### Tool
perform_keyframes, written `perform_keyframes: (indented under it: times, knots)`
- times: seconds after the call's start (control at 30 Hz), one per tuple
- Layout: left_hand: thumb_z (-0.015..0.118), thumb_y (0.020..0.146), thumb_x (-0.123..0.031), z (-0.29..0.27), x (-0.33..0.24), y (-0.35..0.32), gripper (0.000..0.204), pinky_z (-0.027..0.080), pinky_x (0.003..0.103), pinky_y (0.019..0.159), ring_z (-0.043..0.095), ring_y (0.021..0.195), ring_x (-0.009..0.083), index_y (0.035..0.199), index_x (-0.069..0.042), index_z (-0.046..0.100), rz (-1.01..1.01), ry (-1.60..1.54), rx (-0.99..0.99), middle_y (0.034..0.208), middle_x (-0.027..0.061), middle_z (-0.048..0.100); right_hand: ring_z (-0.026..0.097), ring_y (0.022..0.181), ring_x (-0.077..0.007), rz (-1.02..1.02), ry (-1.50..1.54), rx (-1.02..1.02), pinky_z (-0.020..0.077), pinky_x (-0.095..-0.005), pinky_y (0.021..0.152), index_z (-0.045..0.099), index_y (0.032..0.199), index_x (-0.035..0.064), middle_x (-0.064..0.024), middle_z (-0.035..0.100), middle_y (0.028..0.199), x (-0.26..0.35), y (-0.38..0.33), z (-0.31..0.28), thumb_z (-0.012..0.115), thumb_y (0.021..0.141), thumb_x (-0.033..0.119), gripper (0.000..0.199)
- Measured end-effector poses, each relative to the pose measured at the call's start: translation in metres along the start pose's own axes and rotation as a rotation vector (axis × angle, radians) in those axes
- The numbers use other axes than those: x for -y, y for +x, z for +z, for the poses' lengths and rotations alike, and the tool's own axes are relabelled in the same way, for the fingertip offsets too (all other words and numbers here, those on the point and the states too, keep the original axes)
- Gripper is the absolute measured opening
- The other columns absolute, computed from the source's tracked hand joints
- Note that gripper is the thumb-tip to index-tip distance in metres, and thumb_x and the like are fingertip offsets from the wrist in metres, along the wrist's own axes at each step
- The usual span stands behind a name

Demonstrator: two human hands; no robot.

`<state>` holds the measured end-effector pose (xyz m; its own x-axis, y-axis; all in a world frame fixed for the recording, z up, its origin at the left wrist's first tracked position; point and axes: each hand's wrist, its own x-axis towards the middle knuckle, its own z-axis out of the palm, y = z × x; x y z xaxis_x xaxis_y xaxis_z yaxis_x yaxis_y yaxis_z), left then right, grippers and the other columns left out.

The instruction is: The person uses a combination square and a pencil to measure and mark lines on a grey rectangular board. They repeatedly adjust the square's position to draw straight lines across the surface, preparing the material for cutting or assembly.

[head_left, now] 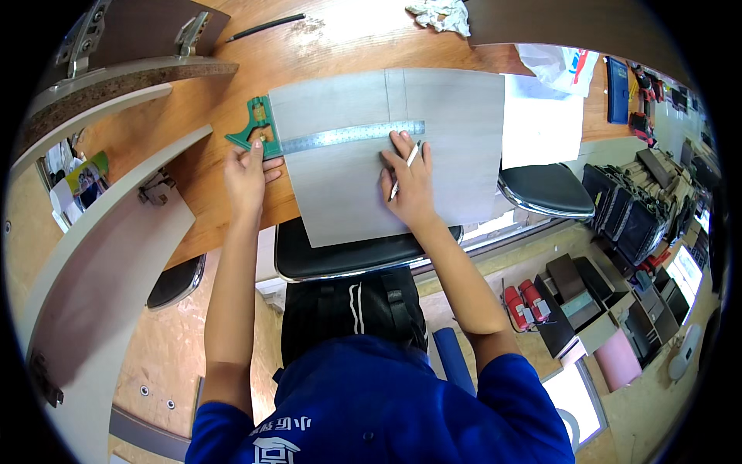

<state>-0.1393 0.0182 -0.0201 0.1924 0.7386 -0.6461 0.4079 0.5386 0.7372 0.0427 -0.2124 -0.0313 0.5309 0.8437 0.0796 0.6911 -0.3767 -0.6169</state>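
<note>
A grey board (464, 155) lies flat on the wooden table, its near edge reaching out over a black seat. Across it rests the steel blade of a combination square (332, 138); the green head sits against the board's left edge. My left hand (246, 182) grips that green head, thumb on top and fingers beneath. My right hand (411, 189) lies on the board just below the blade's right end, fingertips close to the blade. A slim white pen (405, 172) is held between its fingers, pointing down toward me. Two thin parallel lines run from the far edge to the blade.
Hinged panels (139, 185) stand at the left. A black pencil (265, 27) and crumpled tissue (439, 14) lie at the back. White paper (541, 124) and a plastic bag (560, 66) are right of the board. Black stools (545, 189) stand near the table; red fire extinguishers (525, 303) stand lower right.
</note>
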Motion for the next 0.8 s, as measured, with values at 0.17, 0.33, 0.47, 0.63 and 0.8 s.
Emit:
perform_keyframes:
  times: [0.17,0.33,0.47,0.63,0.8]
  knots:
    - [0.067,0.101,-0.023,-0.008,0.000,0.009,0.035,0.058,0.026,0.055,0.074,0.069,0.0193,0.111,0.005,0.050,0.005,0.115,-0.015,0.087,0.0183,0.073,0.049,0.140,-0.0333,-0.001,-0.017,-0.018,0.0250,-0.0617,0.117,0.061,0.119,0.0102,-0.0147,0.055,0.148,-0.003,0.000,0.004,0.064,0.085,0.003,0.034]
    - [0.071,0.099,-0.025,-0.011,0.001,0.009,0.038,0.056,0.025,0.056,0.073,0.068,0.0180,0.112,0.004,0.051,-0.011,0.104,0.019,0.086,0.0157,0.073,0.050,0.140,-0.0322,-0.010,-0.031,-0.042,0.0244,-0.0605,0.118,0.061,0.115,0.0110,-0.0128,0.055,0.148,-0.006,-0.002,0.013,0.064,0.086,0.006,0.029]
    - [0.078,0.094,-0.030,-0.017,0.003,0.006,0.049,0.056,0.027,0.058,0.072,0.072,0.0168,0.118,0.003,0.052,0.066,0.297,-0.008,0.086,0.0119,0.072,0.050,0.140,-0.0318,-0.007,-0.027,-0.044,0.0246,-0.0606,0.118,0.060,0.112,0.0111,-0.0125,0.055,0.148,-0.009,-0.002,0.014,0.064,0.087,0.006,0.026]
    - [0.083,0.088,-0.027,-0.030,-0.006,0.004,0.066,0.056,0.031,0.071,0.070,0.078,0.0206,0.128,0.010,0.047,0.948,0.958,-0.350,0.089,0.0135,0.071,0.050,0.140,-0.0322,-0.015,-0.039,-0.065,0.0249,-0.0614,0.117,0.059,0.111,0.0110,-0.0120,0.056,0.147,-0.007,-0.003,0.015,0.064,0.086,0.006,0.025]
    - [0.081,0.090,-0.027,-0.046,-0.003,0.018,0.066,0.055,0.025,0.059,0.069,0.077,0.0144,0.132,0.009,0.045,0.277,0.368,-0.072,0.089,0.0092,0.070,0.051,0.139,-0.0325,-0.025,-0.044,-0.073,0.0256,-0.0612,0.117,0.058,0.109,0.0106,-0.0120,0.056,0.146,-0.007,-0.002,0.016,0.064,0.086,0.006,0.025]
